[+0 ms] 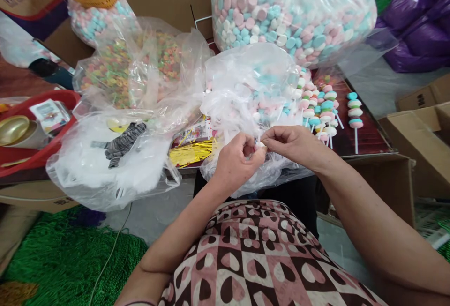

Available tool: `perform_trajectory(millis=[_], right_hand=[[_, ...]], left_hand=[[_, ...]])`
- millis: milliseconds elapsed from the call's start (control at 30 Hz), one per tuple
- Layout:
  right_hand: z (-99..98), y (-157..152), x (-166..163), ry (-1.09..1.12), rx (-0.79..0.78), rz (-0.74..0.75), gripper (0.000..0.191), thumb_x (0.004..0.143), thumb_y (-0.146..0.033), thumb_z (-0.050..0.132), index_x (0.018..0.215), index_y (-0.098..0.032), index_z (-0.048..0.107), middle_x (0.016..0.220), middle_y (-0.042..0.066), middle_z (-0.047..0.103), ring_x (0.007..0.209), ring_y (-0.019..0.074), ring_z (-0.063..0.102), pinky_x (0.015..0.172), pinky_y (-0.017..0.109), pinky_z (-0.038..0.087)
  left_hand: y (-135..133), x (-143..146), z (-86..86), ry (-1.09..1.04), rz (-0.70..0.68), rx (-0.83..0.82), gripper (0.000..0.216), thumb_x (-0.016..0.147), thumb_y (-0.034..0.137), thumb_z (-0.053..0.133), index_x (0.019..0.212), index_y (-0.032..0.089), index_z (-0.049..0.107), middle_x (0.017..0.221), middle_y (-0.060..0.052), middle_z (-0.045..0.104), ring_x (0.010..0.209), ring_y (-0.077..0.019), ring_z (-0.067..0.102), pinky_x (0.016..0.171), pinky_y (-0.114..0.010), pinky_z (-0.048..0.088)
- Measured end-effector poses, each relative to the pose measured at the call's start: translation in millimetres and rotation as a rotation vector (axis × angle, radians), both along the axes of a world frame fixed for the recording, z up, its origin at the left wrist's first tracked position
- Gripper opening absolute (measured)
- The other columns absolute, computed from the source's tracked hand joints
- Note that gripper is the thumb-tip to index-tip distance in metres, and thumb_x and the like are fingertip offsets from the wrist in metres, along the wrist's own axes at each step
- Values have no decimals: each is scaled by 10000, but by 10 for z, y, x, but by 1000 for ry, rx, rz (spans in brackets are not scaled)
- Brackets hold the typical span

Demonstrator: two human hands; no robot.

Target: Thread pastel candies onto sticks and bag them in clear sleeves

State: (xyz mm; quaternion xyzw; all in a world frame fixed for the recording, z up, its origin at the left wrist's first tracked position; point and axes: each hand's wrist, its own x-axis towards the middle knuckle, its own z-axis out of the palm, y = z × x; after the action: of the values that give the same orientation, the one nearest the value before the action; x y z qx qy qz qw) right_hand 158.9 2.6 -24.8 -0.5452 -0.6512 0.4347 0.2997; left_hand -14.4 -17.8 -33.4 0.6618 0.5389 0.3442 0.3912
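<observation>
My left hand [236,160] and my right hand [290,144] meet in front of me, both with fingers closed. Between their fingertips is a small white candy piece [259,145], possibly on a thin stick that I cannot make out. Just behind the hands lies an open clear bag of pink, blue and white candies [260,95]. To its right, finished candy skewers [325,111] on white sticks lie in a row on the dark table [365,132].
A huge bag of pastel candies [288,11] stands at the back. Bags of coloured ring candies [116,69] and white stuff [105,160] lie left, with gold twist ties [191,152]. A red basin [31,128] sits far left, cardboard boxes [422,128] right, green fringe [66,250] on the floor.
</observation>
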Motion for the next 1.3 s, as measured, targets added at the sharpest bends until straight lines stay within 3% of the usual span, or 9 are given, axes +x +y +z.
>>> perform_trajectory(millis=[300, 500, 800, 1033, 1300], right_hand=[[21, -72, -88, -66, 44, 12, 115, 754, -216, 591, 696, -196, 689, 559, -44, 619, 504, 96, 525, 481, 211, 370], [7, -61, -102, 20, -39, -5, 165, 805, -290, 586, 767, -211, 726, 612, -20, 684, 547, 135, 621, 514, 232, 454], [80, -65, -37, -23, -87, 22, 170, 791, -311, 606, 819, -219, 746, 658, -11, 713, 609, 146, 651, 552, 228, 477], [165, -79, -53, -218, 49, 17, 166, 792, -276, 567, 728, -206, 702, 560, -37, 629, 504, 109, 539, 475, 219, 362], [67, -102, -83, -540, 324, 53, 136, 737, -197, 525, 689, -201, 652, 597, 10, 639, 551, 145, 547, 558, 261, 374]], left_hand=[[40, 18, -33, 140, 44, 25, 85, 749, 211, 566, 799, 211, 498, 732, 20, 546, 670, -139, 511, 647, -286, 374], [17, 25, -36, 94, 27, 0, 88, 749, 214, 561, 793, 215, 485, 713, 30, 525, 647, -128, 492, 628, -275, 362], [1, 54, -36, 53, 21, -23, 142, 742, 221, 567, 851, 219, 477, 705, 44, 527, 643, -122, 518, 630, -264, 385], [-15, 89, -23, 75, 10, 0, 145, 750, 237, 575, 860, 220, 482, 740, 37, 552, 667, -122, 546, 639, -259, 406], [4, 85, -35, 229, -2, 77, 76, 757, 197, 537, 821, 215, 501, 782, 1, 592, 706, -148, 557, 671, -277, 406]])
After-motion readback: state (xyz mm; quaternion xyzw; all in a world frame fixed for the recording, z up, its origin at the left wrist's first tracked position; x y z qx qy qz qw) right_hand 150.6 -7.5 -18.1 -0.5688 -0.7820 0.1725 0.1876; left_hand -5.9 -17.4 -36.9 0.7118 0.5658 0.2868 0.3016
